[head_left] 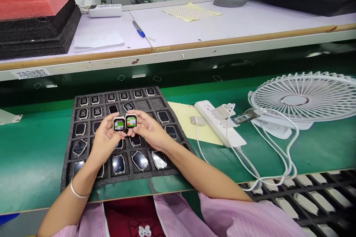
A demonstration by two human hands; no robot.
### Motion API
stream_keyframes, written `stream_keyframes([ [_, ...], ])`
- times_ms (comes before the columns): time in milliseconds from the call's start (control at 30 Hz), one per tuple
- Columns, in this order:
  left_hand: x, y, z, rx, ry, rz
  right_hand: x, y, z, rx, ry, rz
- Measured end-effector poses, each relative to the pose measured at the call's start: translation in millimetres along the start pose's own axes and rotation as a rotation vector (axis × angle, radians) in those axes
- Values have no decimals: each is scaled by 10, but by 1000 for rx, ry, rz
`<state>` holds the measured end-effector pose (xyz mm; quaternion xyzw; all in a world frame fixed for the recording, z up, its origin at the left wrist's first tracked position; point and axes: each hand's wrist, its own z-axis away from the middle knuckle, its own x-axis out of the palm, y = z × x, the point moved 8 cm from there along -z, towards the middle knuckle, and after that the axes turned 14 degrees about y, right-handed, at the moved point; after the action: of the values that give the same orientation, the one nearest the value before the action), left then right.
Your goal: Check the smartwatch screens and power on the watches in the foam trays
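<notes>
My left hand grips a smartwatch body without a strap, its lit screen showing green and white blocks. Beside it, my right hand holds a second smartwatch body, also lit, with green, white and some red or orange. Both are held close together, screens facing me, above a dark grey foam tray. Several more watch bodies lie in the tray's compartments. Those in the back rows show white text on black; a front one has a dark, reflective screen. My hands and forearms hide some compartments.
A white power strip with plugs and cables lies right of the tray on yellow paper. A white fan stands farther right. On the raised shelf are foam stacks, a blue pen and papers.
</notes>
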<state>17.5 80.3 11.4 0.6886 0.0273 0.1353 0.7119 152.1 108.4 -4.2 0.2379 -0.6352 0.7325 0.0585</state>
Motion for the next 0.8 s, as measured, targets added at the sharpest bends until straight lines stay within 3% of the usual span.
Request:
stream_keyframes([
  [800, -12, -10, -13, 15, 20, -31, 25, -16, 11, 5, -30, -8],
])
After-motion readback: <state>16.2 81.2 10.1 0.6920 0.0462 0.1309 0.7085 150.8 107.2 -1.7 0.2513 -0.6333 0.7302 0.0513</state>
